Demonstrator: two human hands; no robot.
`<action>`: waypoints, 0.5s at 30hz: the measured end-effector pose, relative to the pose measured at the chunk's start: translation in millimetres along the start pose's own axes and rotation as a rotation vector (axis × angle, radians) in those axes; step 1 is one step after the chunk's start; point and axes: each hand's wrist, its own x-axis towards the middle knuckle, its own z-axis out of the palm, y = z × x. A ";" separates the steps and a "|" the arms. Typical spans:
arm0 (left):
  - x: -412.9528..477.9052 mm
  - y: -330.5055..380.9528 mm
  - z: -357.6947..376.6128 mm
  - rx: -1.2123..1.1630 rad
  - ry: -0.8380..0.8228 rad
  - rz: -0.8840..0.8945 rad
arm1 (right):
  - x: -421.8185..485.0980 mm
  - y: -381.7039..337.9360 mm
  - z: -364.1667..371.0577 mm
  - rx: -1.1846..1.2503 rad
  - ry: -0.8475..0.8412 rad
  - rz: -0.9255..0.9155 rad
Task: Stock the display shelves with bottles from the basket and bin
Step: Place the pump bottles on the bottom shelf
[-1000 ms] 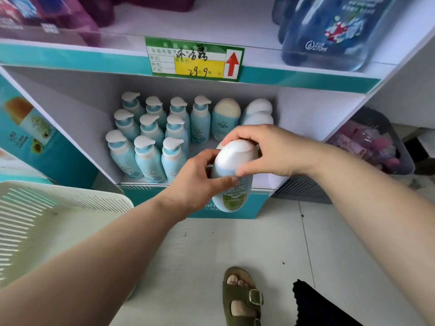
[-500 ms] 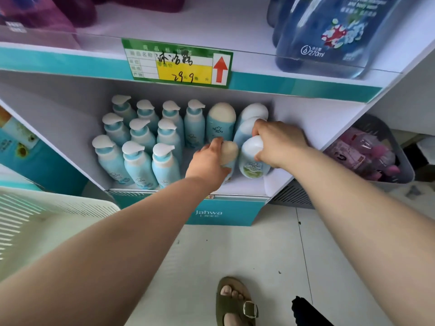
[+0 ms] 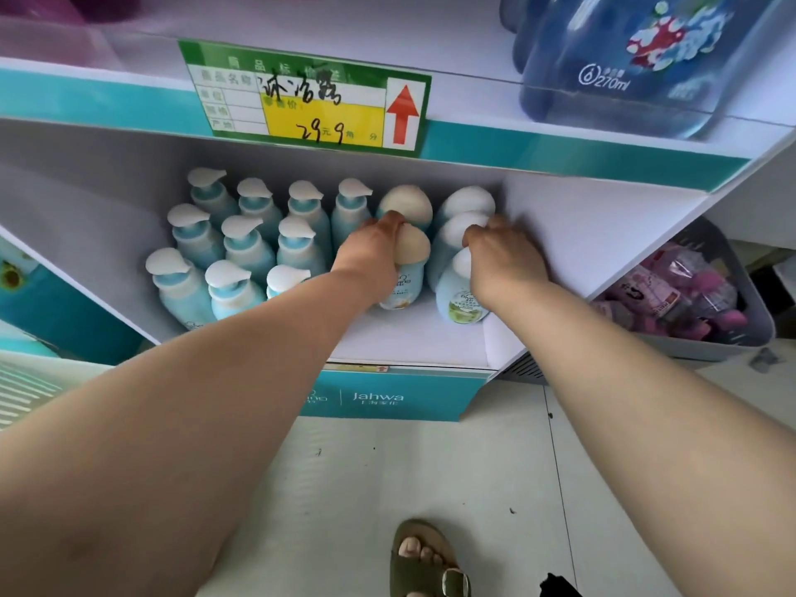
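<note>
Progress: well along on the lower display shelf [image 3: 413, 342], at a guess. Left side packed with upright pump bottles [image 3: 247, 247], three rows deep. Right side taking two columns of dome-cap bottles: one rear beige-cap bottle [image 3: 407, 203] and two rear white-cap bottles [image 3: 469, 202] already in place. Bare shelf floor in front of both columns, so room for a few more. Upper shelf loaded with big blue bottles [image 3: 620, 66] at right. Grey bin [image 3: 760, 314] on the floor at right, full of pink packs, so plenty left to stock from there. White basket [image 3: 23, 383] just visible at the far left edge; contents out of view, so cannot tell what remains in it.

Current step, best guess: seating two bottles at once, one per column.

Left hand [image 3: 370, 256]: curled round the held beige-cap bottle [image 3: 411, 262] from its left side, up near the neck. Bottle upright, base on or just above the shelf, directly in front of the rear beige-cap bottle.

Right hand [image 3: 506, 262]: clamped over the cap of the green-label bottle [image 3: 461, 301] from above and the right. Fingers curled; tips hidden behind the knuckles. Bottle leaning slightly, base at the shelf, just in front of the white-cap pair and near the right wall.

No slack or straight fingers on either side; both gripping.
</note>
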 end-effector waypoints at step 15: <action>-48.9 6.0 -27.1 0.154 0.082 0.078 | -39.3 -14.3 -13.0 -0.001 0.146 -0.105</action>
